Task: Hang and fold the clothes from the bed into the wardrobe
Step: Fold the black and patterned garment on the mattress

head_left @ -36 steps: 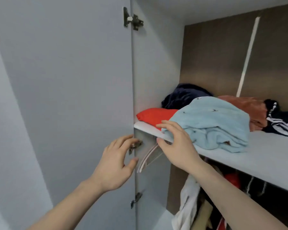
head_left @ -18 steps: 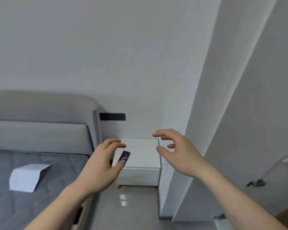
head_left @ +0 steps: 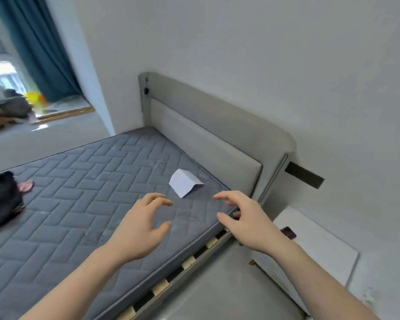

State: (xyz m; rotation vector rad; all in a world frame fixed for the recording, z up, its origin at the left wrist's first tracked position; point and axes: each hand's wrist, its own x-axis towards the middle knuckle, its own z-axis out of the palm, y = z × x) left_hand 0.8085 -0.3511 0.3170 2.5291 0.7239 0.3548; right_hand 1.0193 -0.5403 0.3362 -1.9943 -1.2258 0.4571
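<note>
A bed with a bare grey quilted mattress [head_left: 83, 199] fills the left and middle of the view. On its far left edge lies a dark garment [head_left: 0, 199] with a bit of pink cloth [head_left: 26, 185] beside it. My left hand [head_left: 141, 229] hovers over the mattress near its right side, fingers loosely curled, holding nothing. Level with it, my right hand [head_left: 247, 220] hangs above the mattress edge, also empty with relaxed fingers. The wardrobe is out of view.
A folded white paper [head_left: 184, 185] lies on the mattress near the grey padded headboard [head_left: 217, 135]. A white bedside table [head_left: 314, 245] with a small dark object [head_left: 288, 232] stands to the right. A teal curtain [head_left: 39, 47] and window lie far left.
The view has swung from the wardrobe shelf past the bedside table to the bed. Both hands left the folded light blue garment on the shelf and now hover empty over the mattress.
</note>
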